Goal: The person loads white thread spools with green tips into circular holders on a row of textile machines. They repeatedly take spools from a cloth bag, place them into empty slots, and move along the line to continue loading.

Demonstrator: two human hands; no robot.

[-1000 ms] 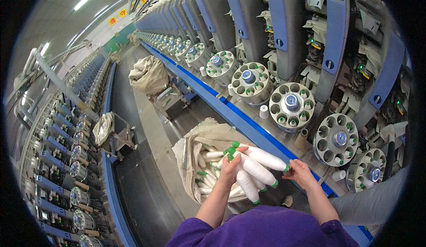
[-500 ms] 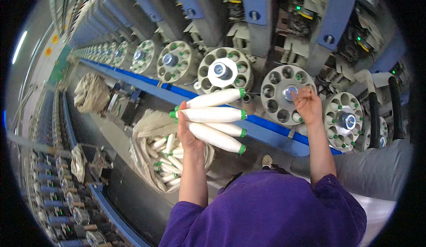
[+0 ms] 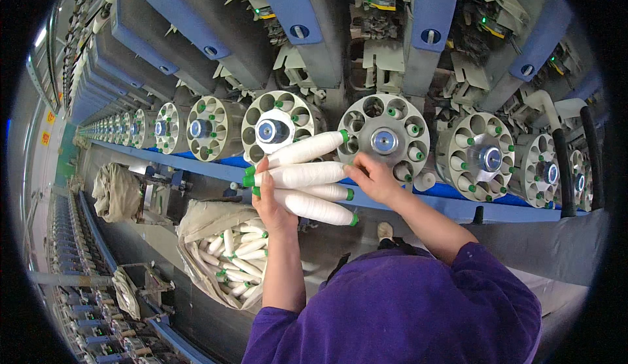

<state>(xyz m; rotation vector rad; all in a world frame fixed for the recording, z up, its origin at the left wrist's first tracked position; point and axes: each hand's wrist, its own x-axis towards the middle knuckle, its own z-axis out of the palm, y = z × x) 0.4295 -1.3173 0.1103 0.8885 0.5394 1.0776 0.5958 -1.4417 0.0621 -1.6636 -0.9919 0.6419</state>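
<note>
My left hand (image 3: 273, 208) grips a fan of several white yarn bobbins (image 3: 306, 175) with green ends, thumb across their left ends. The fingers of my right hand (image 3: 376, 179) close around the right end of one middle bobbin, hiding its tip. Just beyond is a round magazine (image 3: 384, 140) with a silver hub and a ring of round pockets; green-tipped bobbins sit in some of them, mostly on its right side, and others look vacant. To its left, another magazine (image 3: 277, 128) stands partly behind the held bobbins.
A cloth sack (image 3: 208, 215) of loose white bobbins stands open at lower left. More magazines (image 3: 476, 158) line a blue rail, below tall blue-grey machine panels (image 3: 301, 10). A black-sleeved bar (image 3: 562, 161) rises at right. A second machine row (image 3: 78, 298) runs along the far left.
My right hand has come left from the front of the magazine to the held bobbins and taken one by its end. The view has shifted, too.
</note>
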